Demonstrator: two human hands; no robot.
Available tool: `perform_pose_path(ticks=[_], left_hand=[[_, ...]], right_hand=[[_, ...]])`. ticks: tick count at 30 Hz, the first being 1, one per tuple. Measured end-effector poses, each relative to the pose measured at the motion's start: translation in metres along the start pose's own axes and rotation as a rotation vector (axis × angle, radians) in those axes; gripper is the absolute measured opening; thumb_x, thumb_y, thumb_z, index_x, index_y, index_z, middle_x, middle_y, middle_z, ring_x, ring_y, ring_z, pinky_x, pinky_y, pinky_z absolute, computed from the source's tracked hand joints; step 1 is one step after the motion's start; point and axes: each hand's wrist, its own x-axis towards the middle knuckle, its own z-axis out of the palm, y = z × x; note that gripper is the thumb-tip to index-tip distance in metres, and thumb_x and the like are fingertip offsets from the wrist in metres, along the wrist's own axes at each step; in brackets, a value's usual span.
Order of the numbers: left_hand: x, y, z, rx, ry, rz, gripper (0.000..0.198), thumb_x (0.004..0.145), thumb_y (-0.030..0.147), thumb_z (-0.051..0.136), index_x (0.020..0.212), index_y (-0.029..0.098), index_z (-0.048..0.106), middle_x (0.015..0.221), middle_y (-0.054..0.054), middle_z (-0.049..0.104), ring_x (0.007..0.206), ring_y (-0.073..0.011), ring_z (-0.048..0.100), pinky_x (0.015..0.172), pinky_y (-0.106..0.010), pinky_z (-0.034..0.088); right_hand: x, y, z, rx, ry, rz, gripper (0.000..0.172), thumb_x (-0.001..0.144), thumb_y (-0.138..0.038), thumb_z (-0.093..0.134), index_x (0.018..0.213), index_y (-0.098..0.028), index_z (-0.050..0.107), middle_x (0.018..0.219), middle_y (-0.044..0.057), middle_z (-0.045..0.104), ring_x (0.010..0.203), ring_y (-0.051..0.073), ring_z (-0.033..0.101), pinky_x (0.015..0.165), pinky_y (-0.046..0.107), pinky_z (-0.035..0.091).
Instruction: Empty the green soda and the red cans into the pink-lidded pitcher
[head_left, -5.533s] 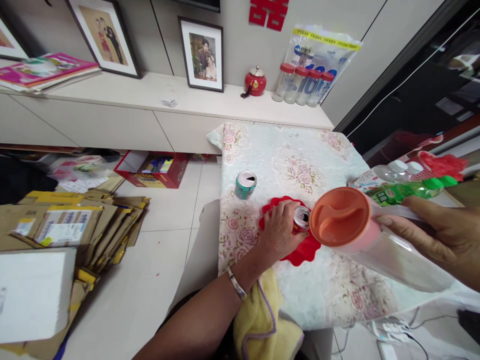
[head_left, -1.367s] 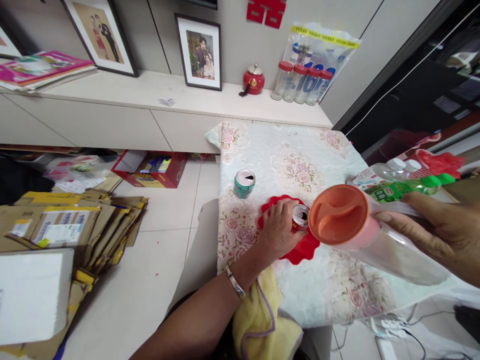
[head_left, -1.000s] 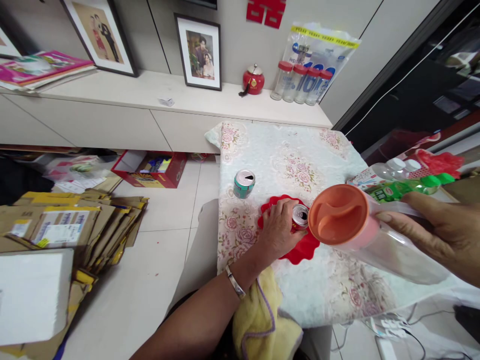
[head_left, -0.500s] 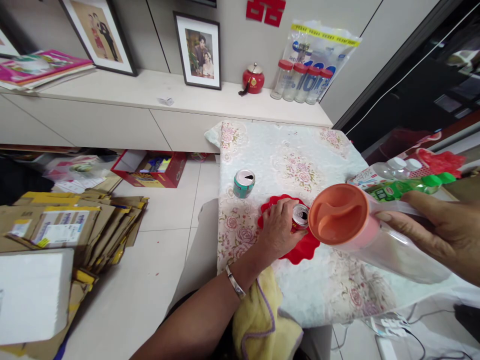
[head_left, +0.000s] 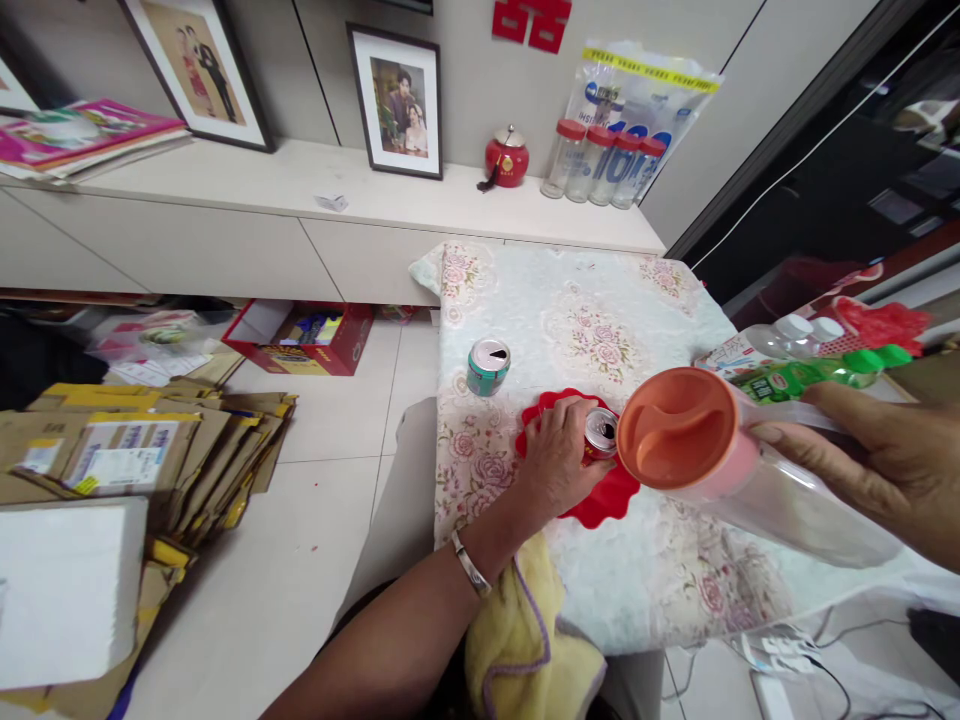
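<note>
My left hand is wrapped round a red drink can with an opened silver top. The can is over a red scalloped plate on the table. In my right hand is the handle of a clear plastic pitcher with an orange lid. The pitcher is tilted, its lid end toward the can and close beside it. Whether liquid passes between them I cannot tell. A green opened can stands upright farther back on the left of the table.
A floral cloth covers the table. A yellow towel lies at its near edge. Bottles with green caps stand at the right. Flattened cardboard boxes and a red box are on the floor at left.
</note>
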Motion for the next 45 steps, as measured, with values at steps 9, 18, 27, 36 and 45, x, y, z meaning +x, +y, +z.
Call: perform_pose_path(ticks=[9, 18, 27, 36, 45], left_hand=[[0.0001, -0.0004, 0.0003, -0.007, -0.006, -0.009, 0.070, 0.090, 0.044, 0.088, 0.146, 0.029, 0.048, 0.150, -0.013, 0.064, 0.142, -0.0355, 0.061, 0.115, -0.059, 0.052], [-0.0001, 0.0001, 0.0003, -0.013, 0.004, -0.006, 0.065, 0.092, 0.043, 0.085, 0.145, 0.029, 0.048, 0.149, -0.013, 0.065, 0.141, -0.0351, 0.061, 0.114, -0.059, 0.052], [0.0000, 0.0011, -0.0008, -0.014, -0.001, -0.014, 0.069, 0.090, 0.044, 0.088, 0.145, 0.031, 0.049, 0.150, -0.012, 0.065, 0.141, -0.0353, 0.061, 0.114, -0.058, 0.052], [-0.0003, -0.0008, 0.0010, -0.004, 0.002, -0.003, 0.065, 0.093, 0.045, 0.084, 0.145, 0.030, 0.048, 0.150, -0.013, 0.065, 0.141, -0.0350, 0.061, 0.114, -0.058, 0.052], [-0.0004, -0.0001, 0.0008, 0.003, 0.009, -0.004, 0.065, 0.093, 0.044, 0.083, 0.146, 0.029, 0.048, 0.149, -0.012, 0.065, 0.141, -0.0350, 0.061, 0.114, -0.058, 0.052]], right_hand=[[0.0013, -0.0008, -0.0009, 0.008, 0.014, -0.013, 0.061, 0.107, -0.076, 0.042, 0.071, -0.027, 0.052, 0.045, -0.006, 0.043, 0.031, 0.017, 0.047, 0.038, 0.030, 0.031], [0.0063, -0.0062, -0.0038, 0.015, 0.035, -0.043, 0.061, 0.108, -0.073, 0.041, 0.069, -0.027, 0.049, 0.042, -0.007, 0.042, 0.028, 0.017, 0.046, 0.036, 0.030, 0.030], [0.0058, -0.0058, -0.0030, 0.040, 0.009, -0.002, 0.064, 0.107, -0.075, 0.041, 0.067, -0.027, 0.051, 0.043, -0.005, 0.043, 0.030, 0.017, 0.046, 0.039, 0.031, 0.031], [0.0038, -0.0028, -0.0025, 0.007, 0.011, 0.001, 0.064, 0.107, -0.076, 0.041, 0.068, -0.027, 0.052, 0.042, -0.006, 0.042, 0.029, 0.017, 0.046, 0.037, 0.030, 0.030], [0.0033, -0.0051, -0.0044, -0.015, 0.003, -0.027, 0.061, 0.108, -0.073, 0.040, 0.069, -0.027, 0.051, 0.042, -0.007, 0.042, 0.029, 0.017, 0.047, 0.038, 0.030, 0.032]])
